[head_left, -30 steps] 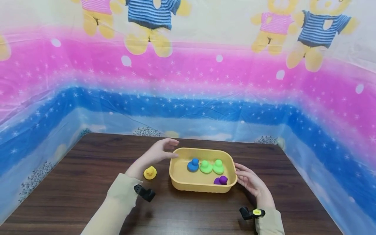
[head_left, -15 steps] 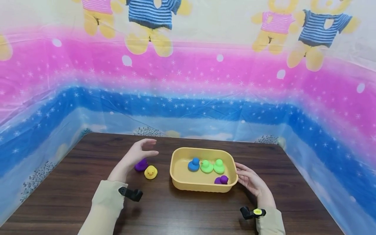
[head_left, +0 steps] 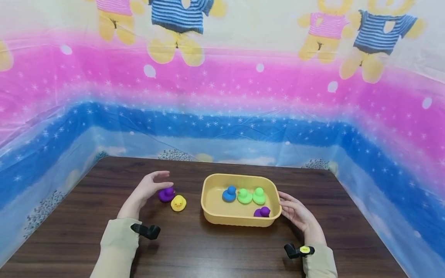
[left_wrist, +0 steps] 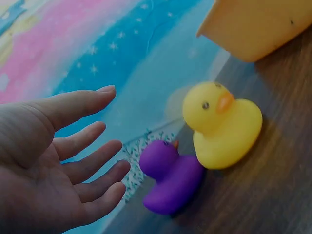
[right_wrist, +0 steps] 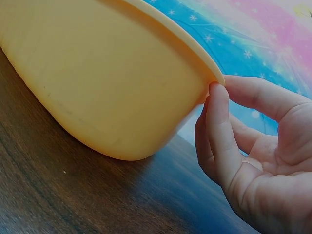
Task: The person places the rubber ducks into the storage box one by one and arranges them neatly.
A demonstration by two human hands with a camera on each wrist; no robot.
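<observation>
Right now, nearest you, black wrist mounts (head_left: 146,231) sit at your pale sleeves (head_left: 116,247) above the brown table (head_left: 208,251). Your right hand (head_left: 298,217) pinches the rim of the yellow bin (head_left: 236,220) at its right end. Inside, a boxed purple duck (head_left: 262,212) lies in the near right corner. Left of the bin sits the yellow duck (head_left: 178,203), and just beyond it the loose purple duck (head_left: 166,195). Your left hand (head_left: 147,189) hovers beside that one, its fingers and thumb wide apart. Farther into the bin, two green ducks (head_left: 245,196) and a blue duck (head_left: 229,194) stand in a row. Behind everything hangs a patterned cloth (head_left: 222,127).
</observation>
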